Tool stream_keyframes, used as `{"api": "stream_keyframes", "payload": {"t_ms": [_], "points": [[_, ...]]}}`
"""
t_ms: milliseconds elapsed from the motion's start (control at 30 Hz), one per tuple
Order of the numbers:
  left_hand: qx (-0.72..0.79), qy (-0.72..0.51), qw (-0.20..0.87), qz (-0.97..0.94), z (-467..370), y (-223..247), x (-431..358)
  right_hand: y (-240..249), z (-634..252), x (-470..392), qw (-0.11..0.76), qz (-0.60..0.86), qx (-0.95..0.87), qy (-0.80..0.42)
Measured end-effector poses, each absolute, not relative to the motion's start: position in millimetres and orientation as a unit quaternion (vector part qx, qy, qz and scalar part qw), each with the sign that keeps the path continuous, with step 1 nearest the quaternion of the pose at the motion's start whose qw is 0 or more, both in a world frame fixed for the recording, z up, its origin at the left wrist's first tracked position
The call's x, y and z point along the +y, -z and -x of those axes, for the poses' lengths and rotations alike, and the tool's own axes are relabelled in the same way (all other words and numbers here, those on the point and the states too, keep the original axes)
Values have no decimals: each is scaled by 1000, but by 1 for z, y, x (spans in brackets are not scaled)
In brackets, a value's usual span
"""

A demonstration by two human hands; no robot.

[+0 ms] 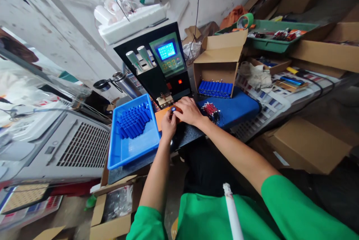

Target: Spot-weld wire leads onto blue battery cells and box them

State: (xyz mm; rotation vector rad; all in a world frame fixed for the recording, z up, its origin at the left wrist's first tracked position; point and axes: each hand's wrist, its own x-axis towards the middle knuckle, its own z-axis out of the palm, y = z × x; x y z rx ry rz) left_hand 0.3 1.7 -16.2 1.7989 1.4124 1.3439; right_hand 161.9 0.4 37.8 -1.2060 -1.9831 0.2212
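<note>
In the head view, my left hand [168, 123] and my right hand [188, 110] meet over an orange block [159, 117] in front of a black machine [151, 83]. Between my fingertips is a small blue cylinder [173, 109], seen end-on, pinched by both hands. The machine's metal tips [165, 100] stand just behind my hands. A blue tray [134, 153] at the left holds many blue cylinders [133, 120]. Right of my hands, a bundle of red and black wires [211, 110] lies on a blue surface [241, 107].
An open cardboard box [218, 55] with rows of blue cylinders stands behind the wires. A steel flask [126, 85] is behind the tray. Green tray [280, 43] and more boxes sit at the right. A cigarette [232, 214] juts up at the bottom.
</note>
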Motion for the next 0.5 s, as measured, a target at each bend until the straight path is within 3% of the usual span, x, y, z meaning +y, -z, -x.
{"api": "stream_keyframes", "payload": {"t_ms": [233,500], "points": [[503,-493,244,-667,4,18,6,-44,-153,5,314,472,-815,-122],[540,-478,192,-666,1,16,-1,-24,-220,51,493,556,-660,-108]]}}
